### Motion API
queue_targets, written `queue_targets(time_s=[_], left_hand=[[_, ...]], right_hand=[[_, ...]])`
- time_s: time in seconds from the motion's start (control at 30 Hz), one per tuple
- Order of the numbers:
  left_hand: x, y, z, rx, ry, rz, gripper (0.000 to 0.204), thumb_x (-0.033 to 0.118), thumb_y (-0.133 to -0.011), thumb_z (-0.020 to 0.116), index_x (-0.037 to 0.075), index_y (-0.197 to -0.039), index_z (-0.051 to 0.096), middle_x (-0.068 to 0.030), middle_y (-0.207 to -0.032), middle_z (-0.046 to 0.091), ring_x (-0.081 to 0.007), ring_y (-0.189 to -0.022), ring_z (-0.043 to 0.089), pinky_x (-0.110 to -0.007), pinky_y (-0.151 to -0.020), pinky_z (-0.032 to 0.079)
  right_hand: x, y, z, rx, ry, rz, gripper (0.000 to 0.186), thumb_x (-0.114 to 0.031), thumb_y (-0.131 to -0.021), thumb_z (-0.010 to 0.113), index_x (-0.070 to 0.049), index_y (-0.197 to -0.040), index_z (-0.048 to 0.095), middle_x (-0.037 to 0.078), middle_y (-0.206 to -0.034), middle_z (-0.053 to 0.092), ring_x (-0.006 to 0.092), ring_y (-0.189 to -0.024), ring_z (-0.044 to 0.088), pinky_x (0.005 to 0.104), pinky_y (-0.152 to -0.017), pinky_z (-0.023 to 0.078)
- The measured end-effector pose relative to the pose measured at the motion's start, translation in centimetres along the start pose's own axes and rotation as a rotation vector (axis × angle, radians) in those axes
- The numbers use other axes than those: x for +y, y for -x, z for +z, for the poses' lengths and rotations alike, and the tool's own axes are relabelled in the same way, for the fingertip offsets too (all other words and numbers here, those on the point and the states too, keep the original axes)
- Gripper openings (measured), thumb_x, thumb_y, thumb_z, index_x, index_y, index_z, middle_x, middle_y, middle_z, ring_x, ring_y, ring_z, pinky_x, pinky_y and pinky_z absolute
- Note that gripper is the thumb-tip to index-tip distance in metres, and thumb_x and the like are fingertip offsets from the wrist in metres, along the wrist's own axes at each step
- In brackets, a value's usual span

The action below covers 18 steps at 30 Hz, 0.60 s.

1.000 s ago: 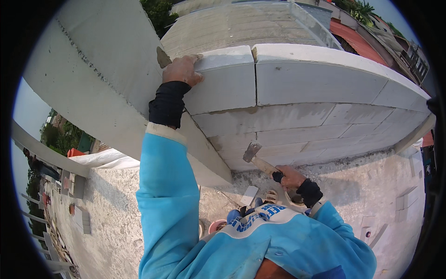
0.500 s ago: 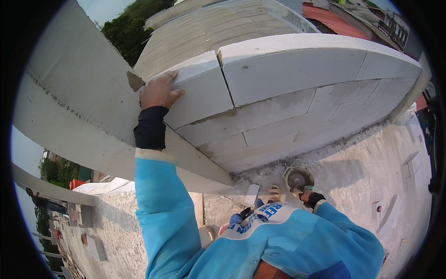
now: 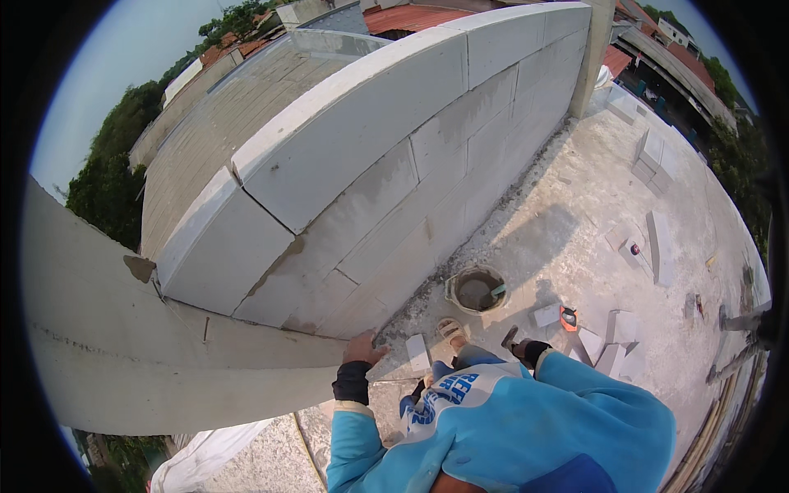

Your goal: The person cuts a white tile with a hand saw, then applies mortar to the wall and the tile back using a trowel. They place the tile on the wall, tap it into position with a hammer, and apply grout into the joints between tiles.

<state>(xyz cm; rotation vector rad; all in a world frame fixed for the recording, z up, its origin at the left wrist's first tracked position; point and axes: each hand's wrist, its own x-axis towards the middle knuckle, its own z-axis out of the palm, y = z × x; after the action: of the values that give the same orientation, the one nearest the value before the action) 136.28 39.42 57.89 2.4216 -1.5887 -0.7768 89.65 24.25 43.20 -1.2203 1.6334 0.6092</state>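
My left hand (image 3: pixel 364 349) rests with outstretched fingers on the edge of the grey concrete column (image 3: pixel 271 374), near the foot of the block wall (image 3: pixel 362 156). It holds nothing that I can see. My right hand (image 3: pixel 524 352) is low at my right side, closed around a small tool that looks like a trowel (image 3: pixel 510 335). A bucket of grey mortar (image 3: pixel 477 289) stands just ahead of that hand, with a teal-handled tool (image 3: pixel 498 290) in it. In the wall's top row, a short end block (image 3: pixel 226 246) sits beside the column, with a narrow gap to its neighbour.
Several pale blocks (image 3: pixel 622 329) and an orange-and-black tool (image 3: pixel 569 319) lie on the floor to my right. Farther off are a long block (image 3: pixel 659 246) and a block stack (image 3: pixel 653 156). A loose block piece (image 3: pixel 417 352) lies beside my sandalled foot (image 3: pixel 450 330).
My left hand has come down off the top of the end block to the column edge near the wall's foot. My right hand has drawn back from the bucket. The view has turned right.
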Motion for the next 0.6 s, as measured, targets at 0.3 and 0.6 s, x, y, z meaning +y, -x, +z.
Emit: queue_targets(time_s=[0.3, 0.6], left_hand=[[-10.6, 19.7, 33.6, -0.417, 0.648, -0.609, 0.073, 0.037, -0.083, 0.083, 0.001, -0.142, 0.059, -0.0219, -0.133, 0.068, -0.0315, -0.113, 0.069, -0.043, -0.096, 0.055], [-7.0, 34.5, 30.1, -0.262, 0.845, -1.172, 0.053, 0.021, -0.088, 0.079, 0.002, -0.135, 0.065, -0.0077, -0.099, 0.074, -0.0171, -0.08, 0.069, -0.033, -0.06, 0.052]], right_hand=[[-4.0, -3.8, -0.2, -0.059, 0.211, -0.145, 0.03, -0.027, -0.085, 0.078, 0.003, -0.087, 0.072, 0.013, -0.073, 0.071, 0.0261, -0.061, 0.073, 0.04, -0.054, 0.059], [-14.5, -15.8, 12.0, -0.078, 0.906, -0.404, 0.046, -0.052, -0.095, 0.062, -0.008, -0.103, 0.072, 0.018, -0.101, 0.073, 0.0339, -0.096, 0.071, 0.046, -0.076, 0.052]])
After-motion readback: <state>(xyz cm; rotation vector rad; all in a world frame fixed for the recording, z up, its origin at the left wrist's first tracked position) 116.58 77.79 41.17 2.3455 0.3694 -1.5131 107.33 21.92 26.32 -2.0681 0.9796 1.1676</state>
